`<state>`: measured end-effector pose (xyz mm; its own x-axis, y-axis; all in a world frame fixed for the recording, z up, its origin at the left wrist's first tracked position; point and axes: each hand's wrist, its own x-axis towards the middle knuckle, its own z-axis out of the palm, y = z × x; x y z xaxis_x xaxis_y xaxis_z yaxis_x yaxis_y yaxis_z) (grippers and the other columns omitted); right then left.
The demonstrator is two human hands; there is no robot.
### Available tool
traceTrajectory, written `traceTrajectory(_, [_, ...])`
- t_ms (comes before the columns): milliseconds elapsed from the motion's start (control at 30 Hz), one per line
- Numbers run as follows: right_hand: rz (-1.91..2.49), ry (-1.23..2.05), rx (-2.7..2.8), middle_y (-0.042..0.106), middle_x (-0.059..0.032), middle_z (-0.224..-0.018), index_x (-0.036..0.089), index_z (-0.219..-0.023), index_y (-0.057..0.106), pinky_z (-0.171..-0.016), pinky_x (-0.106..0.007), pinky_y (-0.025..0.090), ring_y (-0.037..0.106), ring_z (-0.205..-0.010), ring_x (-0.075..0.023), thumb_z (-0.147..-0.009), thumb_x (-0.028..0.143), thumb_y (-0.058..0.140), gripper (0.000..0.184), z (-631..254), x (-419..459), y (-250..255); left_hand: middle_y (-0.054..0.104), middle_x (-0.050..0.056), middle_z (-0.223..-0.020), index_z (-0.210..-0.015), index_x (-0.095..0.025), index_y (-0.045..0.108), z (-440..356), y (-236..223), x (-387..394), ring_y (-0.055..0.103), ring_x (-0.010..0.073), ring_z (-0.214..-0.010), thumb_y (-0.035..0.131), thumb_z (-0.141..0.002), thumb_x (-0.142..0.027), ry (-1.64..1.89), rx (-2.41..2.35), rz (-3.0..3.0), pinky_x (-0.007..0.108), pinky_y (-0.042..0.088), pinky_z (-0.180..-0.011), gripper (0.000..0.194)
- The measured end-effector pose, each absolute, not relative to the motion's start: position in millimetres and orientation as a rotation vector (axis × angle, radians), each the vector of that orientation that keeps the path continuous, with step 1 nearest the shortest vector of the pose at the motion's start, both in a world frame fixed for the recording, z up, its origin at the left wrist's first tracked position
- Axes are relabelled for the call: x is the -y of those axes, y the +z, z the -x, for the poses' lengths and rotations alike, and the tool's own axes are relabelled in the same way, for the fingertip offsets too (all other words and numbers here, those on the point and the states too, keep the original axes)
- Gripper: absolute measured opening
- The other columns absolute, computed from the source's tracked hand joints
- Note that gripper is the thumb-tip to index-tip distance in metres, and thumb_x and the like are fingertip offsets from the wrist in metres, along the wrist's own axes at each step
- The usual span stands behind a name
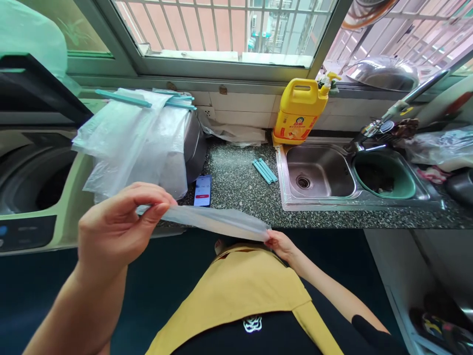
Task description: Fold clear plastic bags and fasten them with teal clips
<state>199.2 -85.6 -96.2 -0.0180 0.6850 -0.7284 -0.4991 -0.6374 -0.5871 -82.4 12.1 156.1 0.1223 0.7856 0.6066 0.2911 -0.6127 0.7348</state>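
A translucent plastic bag, drawn out into a long flat strip, stretches between my two hands in front of the counter. At its left end my left hand pinches it between thumb and fingers. My right hand grips the other end, close to the yellow apron. Behind my left hand lies a pile of clear plastic bags, with a teal sealing strip along the top edge of one. Several loose teal strips rest on the counter left of the sink.
A phone lies on the speckled counter. Beyond it stand a yellow jug with a pump and a steel sink holding a green basin on its right. An open washing machine is at the left.
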Motion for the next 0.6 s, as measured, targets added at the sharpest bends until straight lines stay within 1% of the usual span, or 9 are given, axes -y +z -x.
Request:
traceTrajectory(133, [1.439, 1.881, 0.272, 0.063, 0.0018, -0.060, 0.019, -0.065, 0.058, -0.066, -0.027, 0.046, 0.059, -0.057, -0.0117, -0.057, 0.048, 0.077, 0.035, -198.0, 94.0, -104.4, 0.064, 0.000, -0.062, -0.071, -0.023, 0.067, 98.1, 160.8, -4.4, 0.060, 0.0169, -0.057, 0.067, -0.069, -0.007, 1.410, -1.049, -2.002, 0.033, 0.051, -0.052, 0.015])
traceTrajectory(200, [1.482, 1.935, 0.347, 0.061, 0.0024, -0.057, 0.018, -0.064, 0.057, -0.064, -0.026, 0.046, 0.057, -0.054, -0.0103, -0.058, 0.049, 0.075, 0.037, -192.4, 94.1, -109.8, 0.065, -0.001, -0.063, -0.072, -0.024, 0.067, 108.8, 166.2, 3.8, 0.060, 0.0173, -0.054, 0.067, -0.068, -0.007, 1.334, -0.985, -2.091, 0.032, 0.050, -0.047, 0.017])
traceTrajectory(267, [1.541, 1.992, 0.452, 0.059, 0.0024, -0.054, 0.017, -0.061, 0.055, -0.061, -0.026, 0.045, 0.054, -0.051, -0.0096, -0.059, 0.049, 0.074, 0.037, -182.5, 91.7, -116.8, 0.065, -0.001, -0.066, -0.076, -0.025, 0.066, 118.3, 170.6, 13.2, 0.061, 0.0168, -0.056, 0.064, -0.071, -0.006, 1.217, -0.976, -2.152, 0.030, 0.050, -0.046, 0.020])
traceTrajectory(333, [1.617, 2.045, 0.590, 0.055, 0.0030, -0.048, 0.016, -0.055, 0.054, -0.056, -0.025, 0.042, 0.049, -0.046, -0.0090, -0.061, 0.045, 0.074, 0.036, -169.6, 87.8, -125.2, 0.065, -0.001, -0.071, -0.081, -0.025, 0.065, 124.4, 172.0, 20.7, 0.063, 0.0157, -0.062, 0.059, -0.075, -0.004, 1.082, -1.014, -2.193, 0.028, 0.052, -0.051, 0.022])
traceTrajectory(400, [1.703, 2.075, 0.760, 0.049, 0.0044, -0.042, 0.015, -0.048, 0.052, -0.052, -0.025, 0.039, 0.044, -0.042, -0.0082, -0.060, 0.037, 0.075, 0.034, -157.0, 83.2, -133.1, 0.066, 0.000, -0.075, -0.085, -0.024, 0.063, 127.3, 170.6, 24.8, 0.063, 0.0142, -0.067, 0.057, -0.078, -0.004, 0.942, -1.013, -2.263, 0.025, 0.054, -0.057, 0.022])
traceTrajectory(467, [1.783, 2.047, 0.950, 0.046, 0.0050, -0.039, 0.015, -0.044, 0.052, -0.053, -0.026, 0.039, 0.043, -0.043, -0.0088, -0.057, 0.026, 0.077, 0.031, -149.0, 78.0, -136.3, 0.066, 0.000, -0.076, -0.087, -0.024, 0.061, 128.6, 168.3, 26.0, 0.063, 0.0128, -0.068, 0.056, -0.080, -0.007, 0.862, -0.998, -2.319, 0.022, 0.054, -0.061, 0.019])
traceTrajectory(533, [1.839, 1.939, 1.125, 0.052, 0.0031, -0.046, 0.015, -0.049, 0.057, -0.061, -0.028, 0.042, 0.050, -0.053, -0.0123, -0.057, 0.021, 0.077, 0.022, -147.8, 71.8, -129.2, 0.066, 0.000, -0.078, -0.087, -0.023, 0.060, 129.0, 167.3, 26.2, 0.063, 0.0117, -0.068, 0.055, -0.082, -0.009, 0.841, -1.067, -2.324, 0.020, 0.054, -0.064, 0.016])
traceTrajectory(600, [1.846, 1.771, 1.252, 0.064, -0.0008, -0.068, 0.017, -0.068, 0.065, -0.076, -0.032, 0.045, 0.057, -0.072, -0.0167, -0.063, 0.025, 0.074, 0.014, -151.5, 63.8, -107.7, 0.065, 0.000, -0.079, -0.087, -0.023, 0.059, 126.8, 168.2, 25.7, 0.062, 0.0109, -0.068, 0.054, -0.083, -0.011, 0.821, -1.128, -2.323, 0.018, 0.052, -0.064, 0.013])
